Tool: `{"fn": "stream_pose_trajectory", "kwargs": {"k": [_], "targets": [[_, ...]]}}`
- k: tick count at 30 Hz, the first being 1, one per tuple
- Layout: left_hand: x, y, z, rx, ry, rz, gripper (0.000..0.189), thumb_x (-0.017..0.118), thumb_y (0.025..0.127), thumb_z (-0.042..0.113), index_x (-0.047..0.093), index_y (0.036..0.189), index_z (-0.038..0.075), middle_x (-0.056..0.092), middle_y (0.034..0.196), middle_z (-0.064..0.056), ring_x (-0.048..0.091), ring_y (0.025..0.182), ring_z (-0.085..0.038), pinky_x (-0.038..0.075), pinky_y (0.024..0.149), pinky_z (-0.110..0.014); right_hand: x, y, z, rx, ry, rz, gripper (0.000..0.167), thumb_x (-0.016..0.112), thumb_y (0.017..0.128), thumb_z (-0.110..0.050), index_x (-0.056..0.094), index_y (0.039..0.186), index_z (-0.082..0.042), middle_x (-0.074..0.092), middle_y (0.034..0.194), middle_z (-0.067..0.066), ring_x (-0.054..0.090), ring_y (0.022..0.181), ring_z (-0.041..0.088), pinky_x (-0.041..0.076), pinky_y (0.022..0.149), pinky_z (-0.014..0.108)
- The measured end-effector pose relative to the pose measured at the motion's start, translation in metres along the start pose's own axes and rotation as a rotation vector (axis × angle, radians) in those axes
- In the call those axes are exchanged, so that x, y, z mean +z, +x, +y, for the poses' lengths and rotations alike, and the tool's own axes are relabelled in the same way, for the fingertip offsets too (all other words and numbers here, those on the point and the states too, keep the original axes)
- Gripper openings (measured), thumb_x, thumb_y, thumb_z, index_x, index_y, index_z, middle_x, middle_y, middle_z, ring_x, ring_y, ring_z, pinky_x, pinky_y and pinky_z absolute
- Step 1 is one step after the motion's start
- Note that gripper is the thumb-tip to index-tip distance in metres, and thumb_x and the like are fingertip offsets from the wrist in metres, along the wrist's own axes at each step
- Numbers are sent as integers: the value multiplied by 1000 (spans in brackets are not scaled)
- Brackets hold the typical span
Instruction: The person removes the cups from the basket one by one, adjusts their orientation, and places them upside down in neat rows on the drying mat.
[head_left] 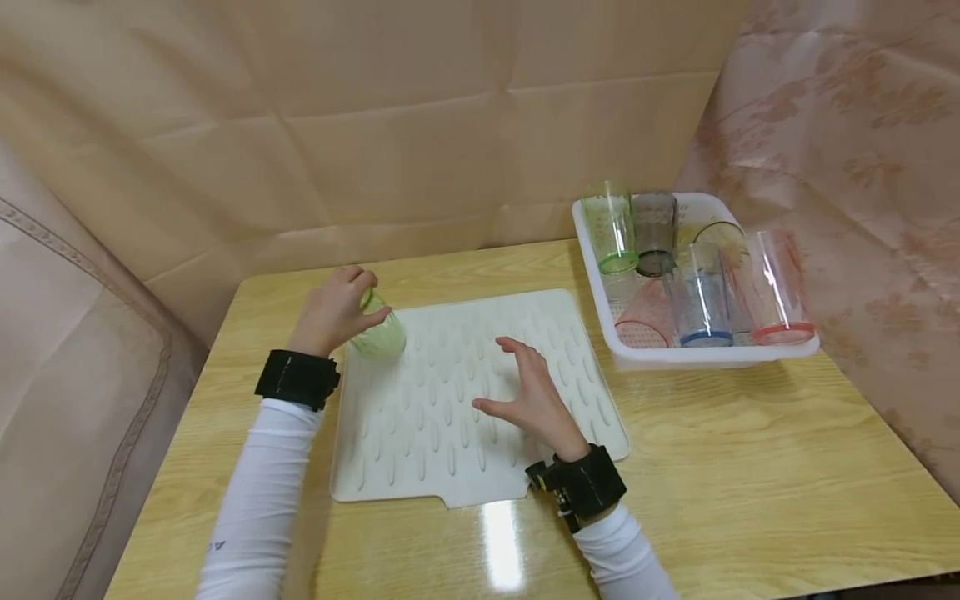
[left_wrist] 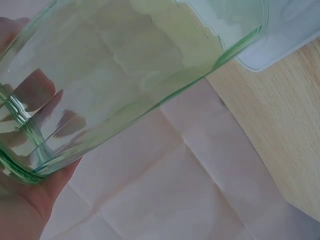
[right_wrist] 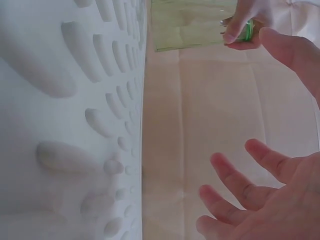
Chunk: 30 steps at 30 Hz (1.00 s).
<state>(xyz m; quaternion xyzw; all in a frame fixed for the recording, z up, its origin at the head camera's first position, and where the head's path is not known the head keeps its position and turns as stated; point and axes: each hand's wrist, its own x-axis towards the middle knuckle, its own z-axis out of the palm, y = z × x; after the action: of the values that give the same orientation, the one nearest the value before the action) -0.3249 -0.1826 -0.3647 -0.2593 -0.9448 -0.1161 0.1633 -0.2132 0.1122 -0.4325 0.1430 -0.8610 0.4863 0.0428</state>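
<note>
My left hand [head_left: 330, 315] grips a clear green drinking glass [head_left: 384, 340] around its thick base. The glass is mouth-down over the far left corner of a white ridged drying mat [head_left: 450, 482]; whether its rim touches the mat is hard to tell. In the left wrist view, fingers show through the glass [left_wrist: 130, 60] near its base. My right hand [head_left: 536, 404] hovers above the right half of the mat, fingers and thumb spread, holding nothing. The right wrist view shows this hand [right_wrist: 272, 205] apart from the green glass [right_wrist: 187, 25].
A white plastic basket [head_left: 705, 360] stands at the table's back right. Several tumblers are in it, among them a green one [head_left: 611, 225], a smoky grey one [head_left: 656, 221], a blue-based one [head_left: 703, 296] and a red-based one [head_left: 780, 287]. A beige cloth [head_left: 375, 125] hangs behind the wooden table [head_left: 712, 492].
</note>
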Motion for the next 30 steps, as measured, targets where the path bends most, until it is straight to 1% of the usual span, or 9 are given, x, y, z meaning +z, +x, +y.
{"fn": "stream_pose_trajectory", "kwargs": {"k": [3,6,10,13,17,22,27,30], "targets": [[2,2,-3,-5,12,-13,42,80,79,26,63,104,-4,60,108,-22,59,94,-36,53,69,-49,1,1,2,0,-2,9,89,87,71,-23,38,143,-7,42,138,17,35,128,34,34,102,52],[5,2,-7,-11,6,-23,42,79,80,25,63,104,-5,59,108,-22,58,94,-37,52,69,-49,1,1,4,10,-2,17,89,88,70,-23,38,143,-6,43,138,17,35,128,33,34,103,51],[8,2,-12,-38,-4,-30,42,80,80,24,63,105,-5,57,110,-23,56,98,-38,52,71,-51,1,0,5,16,0,19,89,88,71,-23,38,143,-6,43,138,16,34,129,32,33,103,51],[10,3,-14,-44,-7,-31,42,80,80,24,63,105,-5,57,110,-22,56,98,-38,52,72,-52,0,1,6,15,0,22,89,88,71,-22,38,143,-6,43,137,15,35,128,33,33,102,51],[12,5,-16,-35,-13,-35,41,79,80,24,63,105,-5,57,111,-22,56,98,-38,52,73,-51,0,1,6,15,5,22,89,88,70,-21,39,143,-6,43,137,16,35,129,35,34,102,52],[16,8,-18,-20,-28,-44,41,79,80,23,63,106,-5,57,111,-21,57,97,-37,51,76,-49,0,0,6,24,9,18,89,87,71,-21,38,143,-7,42,138,15,35,129,33,34,102,52],[21,11,-22,14,-63,-24,42,80,80,21,63,107,-6,56,111,-22,56,96,-37,50,79,-49,0,0,6,20,9,23,88,87,71,-21,38,143,-8,42,138,15,35,129,33,35,102,51],[23,13,-25,32,-82,-23,41,80,80,19,62,106,-6,55,111,-22,56,96,-38,50,80,-49,0,0,6,23,6,23,88,87,71,-21,38,143,-8,42,138,15,35,129,32,35,102,50]]}}
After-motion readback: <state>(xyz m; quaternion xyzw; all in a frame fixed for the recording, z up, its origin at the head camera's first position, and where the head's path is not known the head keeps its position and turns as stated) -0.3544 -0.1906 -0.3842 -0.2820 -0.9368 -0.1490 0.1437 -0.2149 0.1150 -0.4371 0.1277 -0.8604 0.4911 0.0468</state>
